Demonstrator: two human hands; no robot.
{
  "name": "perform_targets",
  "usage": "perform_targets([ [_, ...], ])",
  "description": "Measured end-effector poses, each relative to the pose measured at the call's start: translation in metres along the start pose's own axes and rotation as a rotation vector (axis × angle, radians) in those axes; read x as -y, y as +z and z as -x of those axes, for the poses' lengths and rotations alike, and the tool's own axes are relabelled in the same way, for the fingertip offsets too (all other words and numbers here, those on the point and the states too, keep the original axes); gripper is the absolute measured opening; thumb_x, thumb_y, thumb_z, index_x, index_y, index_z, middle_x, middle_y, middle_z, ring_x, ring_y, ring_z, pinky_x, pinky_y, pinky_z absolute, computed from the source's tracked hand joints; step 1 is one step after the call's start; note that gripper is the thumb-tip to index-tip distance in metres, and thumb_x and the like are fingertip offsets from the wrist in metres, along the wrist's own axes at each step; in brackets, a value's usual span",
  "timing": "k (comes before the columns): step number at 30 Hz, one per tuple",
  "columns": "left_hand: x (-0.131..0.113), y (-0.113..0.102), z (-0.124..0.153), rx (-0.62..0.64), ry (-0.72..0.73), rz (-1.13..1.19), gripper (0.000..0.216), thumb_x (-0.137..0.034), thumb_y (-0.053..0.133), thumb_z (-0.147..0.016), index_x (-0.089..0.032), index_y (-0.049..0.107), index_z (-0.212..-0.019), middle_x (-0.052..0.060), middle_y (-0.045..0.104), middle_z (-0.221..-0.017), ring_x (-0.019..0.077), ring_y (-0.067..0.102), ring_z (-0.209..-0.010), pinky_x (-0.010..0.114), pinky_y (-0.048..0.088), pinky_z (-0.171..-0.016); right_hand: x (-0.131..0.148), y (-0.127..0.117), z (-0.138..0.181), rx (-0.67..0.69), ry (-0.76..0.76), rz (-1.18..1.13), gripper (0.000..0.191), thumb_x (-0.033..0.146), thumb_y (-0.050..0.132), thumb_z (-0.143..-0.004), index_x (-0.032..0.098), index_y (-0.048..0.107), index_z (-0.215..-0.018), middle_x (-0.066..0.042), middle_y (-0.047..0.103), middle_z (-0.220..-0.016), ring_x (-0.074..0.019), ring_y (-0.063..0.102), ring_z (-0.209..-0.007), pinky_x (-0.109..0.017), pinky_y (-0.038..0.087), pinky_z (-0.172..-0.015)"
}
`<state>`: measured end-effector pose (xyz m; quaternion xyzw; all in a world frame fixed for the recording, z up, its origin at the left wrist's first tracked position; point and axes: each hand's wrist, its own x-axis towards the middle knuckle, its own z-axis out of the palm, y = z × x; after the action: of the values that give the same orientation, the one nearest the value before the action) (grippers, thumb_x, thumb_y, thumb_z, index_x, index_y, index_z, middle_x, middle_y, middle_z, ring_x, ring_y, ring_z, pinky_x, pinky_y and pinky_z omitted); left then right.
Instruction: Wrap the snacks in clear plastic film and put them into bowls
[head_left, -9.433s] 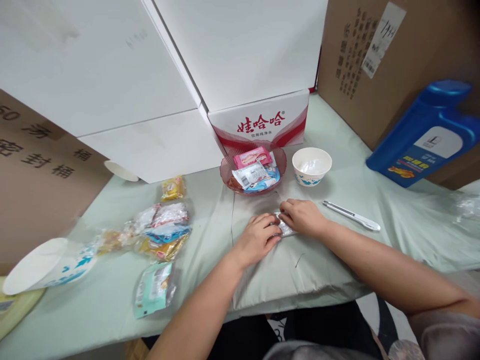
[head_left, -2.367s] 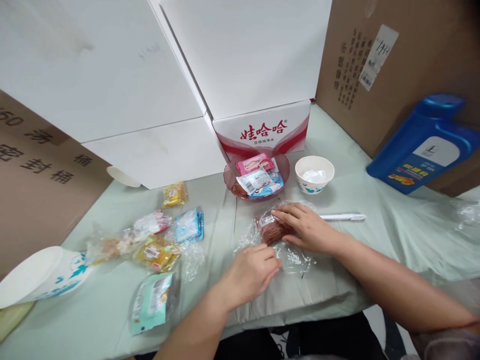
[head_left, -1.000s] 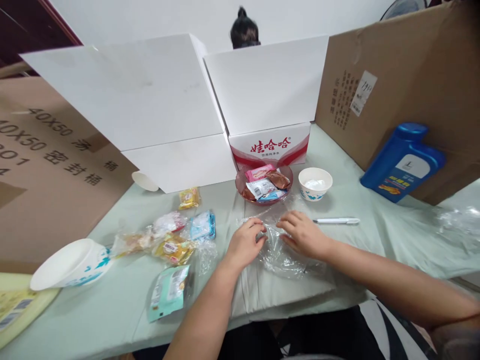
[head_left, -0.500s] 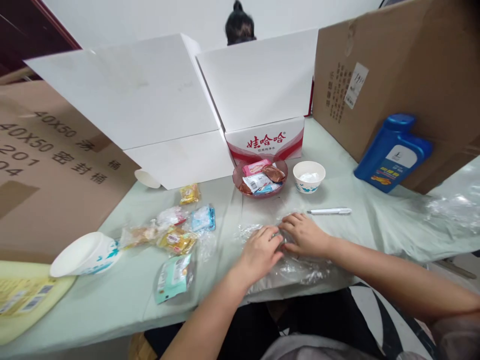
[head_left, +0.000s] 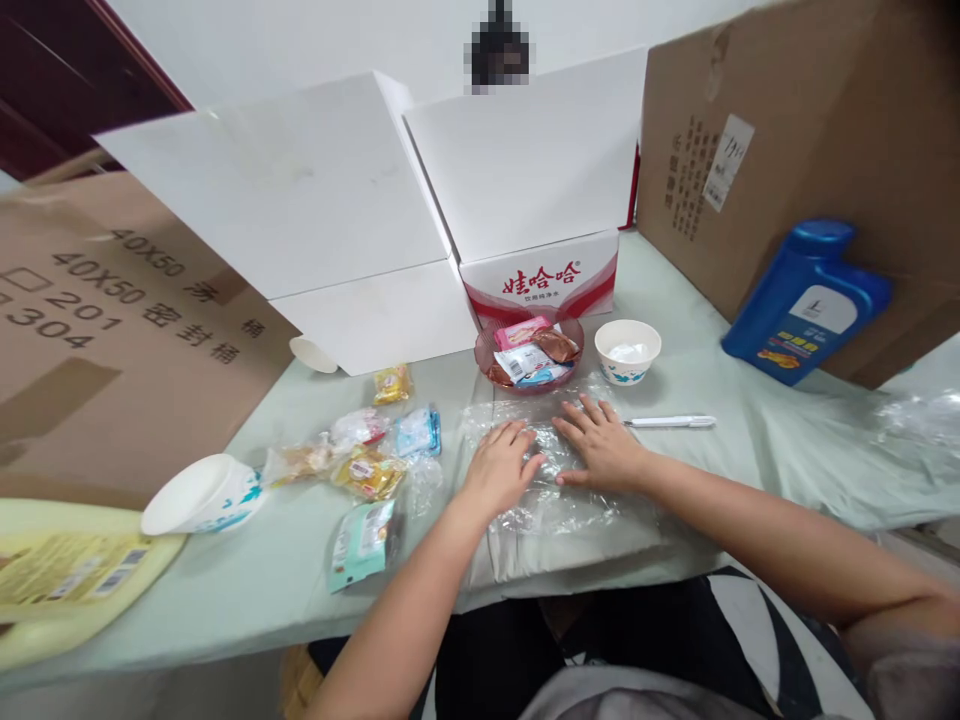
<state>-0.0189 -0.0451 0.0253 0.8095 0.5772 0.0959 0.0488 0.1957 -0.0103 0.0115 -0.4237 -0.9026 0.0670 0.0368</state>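
Both my hands lie flat on a crumpled sheet of clear plastic wrap (head_left: 551, 505) spread over the pale green cloth. My left hand (head_left: 495, 472) presses the wrap's left part, fingers stretched out. My right hand (head_left: 600, 448) rests beside it, fingers spread. Just beyond them stands a pink glass dish (head_left: 487, 368) holding several wrapped snacks, a brown one among them. A white paper bowl (head_left: 628, 351) sits to the dish's right, and a white pen (head_left: 670, 422) lies by my right hand.
Loose snack packets (head_left: 367, 470) lie left of my hands, with a teal packet (head_left: 361, 543) nearer the edge. A tipped paper bowl (head_left: 201, 495) and a yellow tray (head_left: 67, 590) are far left. A blue jug (head_left: 806, 300) leans on a cardboard box. White boxes (head_left: 420, 220) wall the back.
My hands have gone from bunched together on the wrap to lying flat and apart on it. The brown snack I held earlier is now in the pink dish. My view has shifted slightly.
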Motion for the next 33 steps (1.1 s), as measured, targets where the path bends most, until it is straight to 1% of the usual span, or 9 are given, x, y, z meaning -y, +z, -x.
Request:
perform_targets([
  [3, 0.008, 0.006, -0.012, 0.038, -0.112, -0.023, 0.051, -0.040, 0.061, -0.088, -0.018, 0.054, -0.133, 0.017, 0.042, -0.149, 0.0389, 0.035, -0.139, 0.058, 0.034, -0.109, -0.004, 0.007, -0.006, 0.008, 0.025, -0.025, 0.094, 0.075, 0.050, -0.081, 0.012, 0.035, -0.149, -0.020, 0.025, -0.157, -0.0480, 0.011, -0.144, -0.066, 0.015, -0.111],
  [8, 0.020, -0.006, 0.013, -0.231, -0.034, 0.105, 0.029, -0.030, 0.055, -0.091, -0.016, 0.063, -0.116, 0.014, 0.062, -0.121, 0.0294, 0.054, -0.118, 0.048, 0.044, -0.102, -0.017, -0.011, 0.026, -0.209, -0.050, -0.252, 0.050, 0.050, 0.044, -0.096, 0.015, 0.058, -0.130, -0.018, 0.050, -0.142, -0.0321, 0.040, -0.136, -0.051, 0.034, -0.110],
  [11, 0.022, -0.016, 0.045, -0.071, 0.124, 0.266, 0.028, -0.034, 0.062, -0.087, -0.020, 0.064, -0.112, 0.008, 0.065, -0.110, 0.0239, 0.059, -0.107, 0.041, 0.050, -0.094, -0.027, -0.024, 0.060, -0.135, -0.203, -0.443, 0.048, 0.052, 0.048, -0.095, 0.017, 0.060, -0.125, -0.016, 0.060, -0.129, -0.0256, 0.054, -0.121, -0.043, 0.044, -0.103],
  [14, 0.027, -0.013, 0.074, 0.055, 0.144, 0.319, 0.021, -0.028, 0.072, -0.078, -0.021, 0.064, -0.096, 0.008, 0.062, -0.121, 0.0272, 0.053, -0.120, 0.046, 0.047, -0.101, -0.035, -0.020, 0.094, 0.013, -0.277, -0.448, 0.061, 0.057, 0.068, -0.079, 0.018, 0.060, -0.125, -0.016, 0.054, -0.137, -0.0312, 0.049, -0.128, -0.049, 0.041, -0.106],
  [16, 0.032, -0.007, 0.090, 0.047, 0.119, 0.366, 0.008, -0.020, 0.066, -0.080, -0.020, 0.059, -0.081, 0.008, 0.061, -0.127, 0.0281, 0.048, -0.129, 0.048, 0.043, -0.104, -0.038, -0.012, 0.112, 0.030, -0.250, -0.452, 0.048, 0.050, 0.070, -0.080, 0.019, 0.063, -0.117, -0.015, 0.053, -0.140, -0.0320, 0.045, -0.133, -0.051, 0.038, -0.109],
  [19, 0.036, -0.001, 0.108, -0.015, 0.087, 0.494, 0.015, -0.010, 0.054, -0.083, -0.021, 0.049, -0.074, 0.008, 0.063, -0.123, 0.0253, 0.048, -0.131, 0.046, 0.044, -0.104, -0.037, -0.004, 0.132, -0.014, -0.207, -0.527, 0.015, 0.032, 0.056, -0.092, 0.021, 0.065, -0.095, -0.011, 0.059, -0.132, -0.0262, 0.047, -0.132, -0.046, 0.040, -0.108],
  [23, 0.032, -0.002, 0.123, -0.137, 0.015, 0.727, 0.018, -0.011, 0.051, -0.086, -0.022, 0.042, -0.075, 0.007, 0.071, -0.101, 0.0247, 0.058, -0.121, 0.043, 0.049, -0.096, -0.031, -0.007, 0.147, -0.063, -0.145, -0.664, 0.013, 0.027, 0.051, -0.094, 0.021, 0.061, -0.089, -0.010, 0.067, -0.115, -0.0227, 0.056, -0.122, -0.039, 0.048, -0.099],
  [27, 0.025, -0.006, 0.125, -0.174, -0.179, 0.954, 0.012, -0.022, 0.057, -0.088, -0.021, 0.045, -0.084, 0.003, 0.071, -0.081, 0.0201, 0.071, -0.086, 0.033, 0.056, -0.077, -0.027, -0.014, 0.152, -0.133, 0.061, -0.837, 0.016, 0.034, 0.051, -0.095, 0.021, 0.060, -0.092, -0.006, 0.070, -0.090, -0.0191, 0.068, -0.087, -0.032, 0.055, -0.075],
  [33, 0.019, -0.008, 0.095, -0.325, -0.405, 0.992, 0.022, -0.037, 0.059, -0.086, -0.022, 0.044, -0.086, -0.002, 0.067, -0.071, 0.0118, 0.061, -0.053, 0.024, 0.050, -0.055, -0.023, -0.013, 0.122, -0.293, 0.297, -1.059, 0.023, 0.043, 0.045, -0.096, 0.021, 0.052, -0.098, 0.000, 0.063, -0.069, -0.0151, 0.065, -0.058, -0.027, 0.052, -0.055],
])
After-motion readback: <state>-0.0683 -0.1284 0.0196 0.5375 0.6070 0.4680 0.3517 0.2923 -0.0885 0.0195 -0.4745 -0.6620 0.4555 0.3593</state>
